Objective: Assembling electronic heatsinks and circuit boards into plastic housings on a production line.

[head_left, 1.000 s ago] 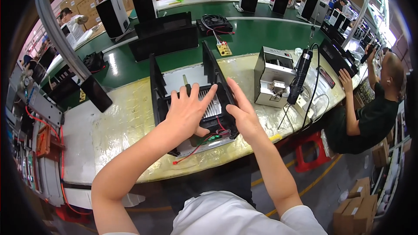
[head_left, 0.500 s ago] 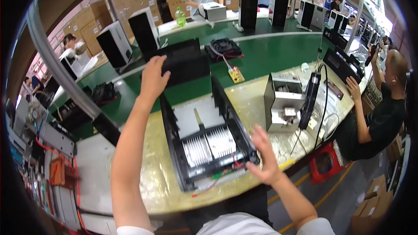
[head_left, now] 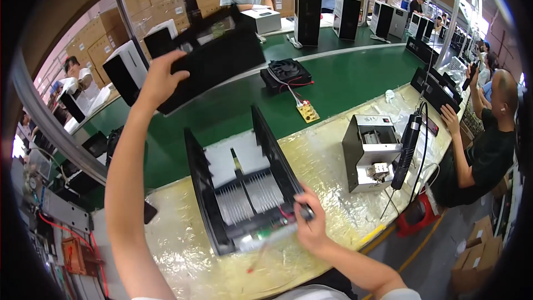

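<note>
While the left hand [head_left: 165, 78] is raised, its grip: thumb and fingers close on the left end of a black panel [head_left: 219, 61], which is tilted, in the air and apart from the housing.
Right hand [head_left: 312, 222]: fingers partly curled at the near right corner of the black housing [head_left: 198, 164]; a dark rounded piece [head_left: 306, 211] shows between them, and whether it is a loose tool or part of the housing cannot be told.
Housing: open-topped, on the film-covered surface [head_left: 319, 153], just left of the right hand and nearer the person than the left hand.
Inside the housing: a silvery finned block [head_left: 233, 206] left of the right hand, with a green circuit board [head_left: 262, 234] at its near end.
Fan [head_left: 286, 70]: beyond the right hand, wired to a yellow circuit board [head_left: 307, 112]; both lie outside the housing.
Metal fixture [head_left: 360, 180]: right of the right hand, beside a black electric screwdriver [head_left: 407, 153].
Progress: apparently partway; the finned block looks seated, while the panel is off and the housing uncovered. Whether the fan belongs to this housing is unclear.
</note>
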The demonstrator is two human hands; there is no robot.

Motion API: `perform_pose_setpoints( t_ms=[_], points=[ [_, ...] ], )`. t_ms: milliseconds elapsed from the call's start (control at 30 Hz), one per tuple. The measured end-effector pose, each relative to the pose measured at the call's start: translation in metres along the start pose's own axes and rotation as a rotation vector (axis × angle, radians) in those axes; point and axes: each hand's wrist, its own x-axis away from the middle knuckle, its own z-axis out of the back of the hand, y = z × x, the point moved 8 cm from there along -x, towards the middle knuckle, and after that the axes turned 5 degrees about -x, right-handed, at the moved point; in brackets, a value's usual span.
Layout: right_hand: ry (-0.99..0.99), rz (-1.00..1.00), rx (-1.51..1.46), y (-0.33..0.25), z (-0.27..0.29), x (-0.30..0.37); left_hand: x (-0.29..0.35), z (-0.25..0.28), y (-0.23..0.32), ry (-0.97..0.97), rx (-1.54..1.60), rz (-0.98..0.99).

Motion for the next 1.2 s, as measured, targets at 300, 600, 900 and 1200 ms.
perform_pose_setpoints(
  t_ms=[300,600,900,1200],
  points=[
    [-0.184,-0.049,0.228,0.105,-0.022,-0.152,0.068,0.129,0.153,0.02,0.083,-0.184],
    [-0.438,-0.402,-0.958,-0.009,0.036,-0.082,0.219,0.063,0.2,-0.363,-0.077,-0.672],
    [-0.493,-0.442,-0.489,0.01,-0.035,-0.052,0.243,0.008,0.121,-0.303,-0.12,-0.51],
    [-0.28,-0.279,-0.317,0.034,-0.049,-0.105,0.201,-0.028,0.069,-0.241,-0.152,-0.393]
  ],
)
